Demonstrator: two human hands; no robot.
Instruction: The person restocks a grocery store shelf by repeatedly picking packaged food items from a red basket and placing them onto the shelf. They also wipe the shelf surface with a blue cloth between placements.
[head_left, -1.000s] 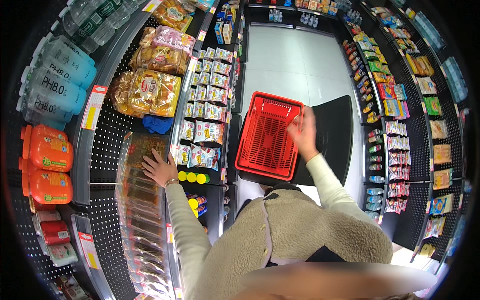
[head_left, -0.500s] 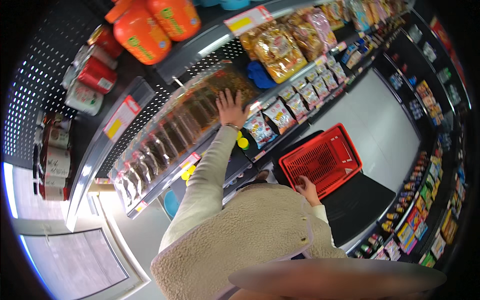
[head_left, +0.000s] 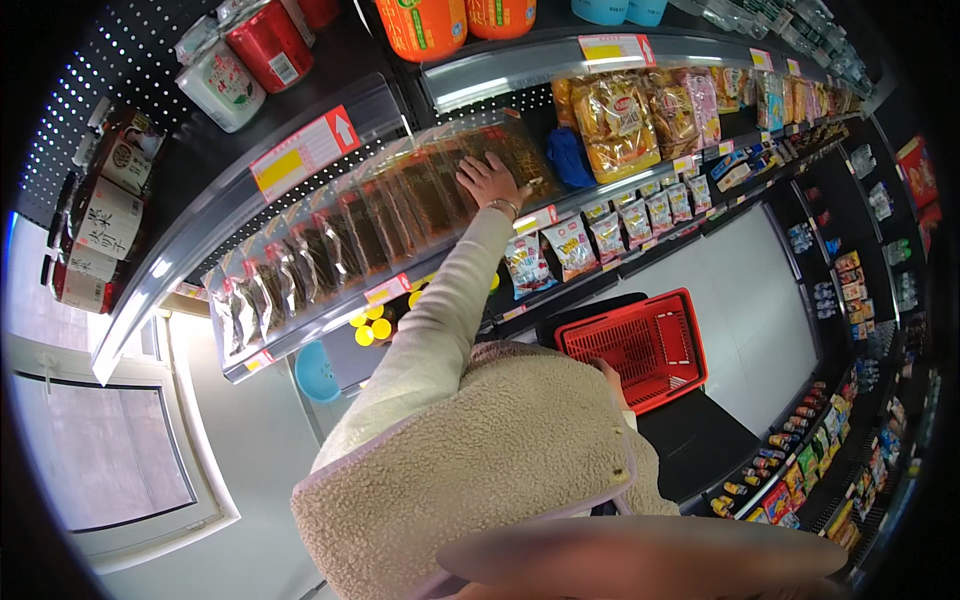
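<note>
Dark snack packets [head_left: 430,190]: clear-fronted, dark-filled packets, standing upright face-out in one long row on the shelf at about chest level; the row leans back a little against the rack, so every front shows to the aisle.
Left hand [head_left: 487,180]: up on the right end of that row, palm flat against a packet front, fingers spread wide and lying on the film. It presses or steadies and grips nothing. A thin bracelet sits at the wrist.
Left sleeve [head_left: 440,320]: cream fleece, arm stretched long and upward, because the row sits above and ahead of the body.
Shelf rail [head_left: 300,155]: clear plastic strip with yellow and red price tags; it runs along the shelf above the packets and keeps the labels facing out.
Right hand [head_left: 612,382]: low beside the body at the near edge of the red shopping basket [head_left: 640,345]. Only a sliver shows past the fleece, so I cannot tell how the fingers stand or whether they grip the rim.
Basket: mesh-sided, looks empty, held out over the aisle floor below the shelves, mouth up.
Neighbours on the shelf: yellow-and-red snack bags [head_left: 615,120] just right of the hand, a blue pack [head_left: 570,158] between them and the dark row.
Row below: small white sachets [head_left: 570,245] hanging in a line, front-on.
Top shelf: orange jugs [head_left: 420,25] and red-and-white canisters [head_left: 245,60], standing on their bases.
Far side: the opposite rack [head_left: 850,300] holds small bottles and packets, well apart from both hands.
</note>
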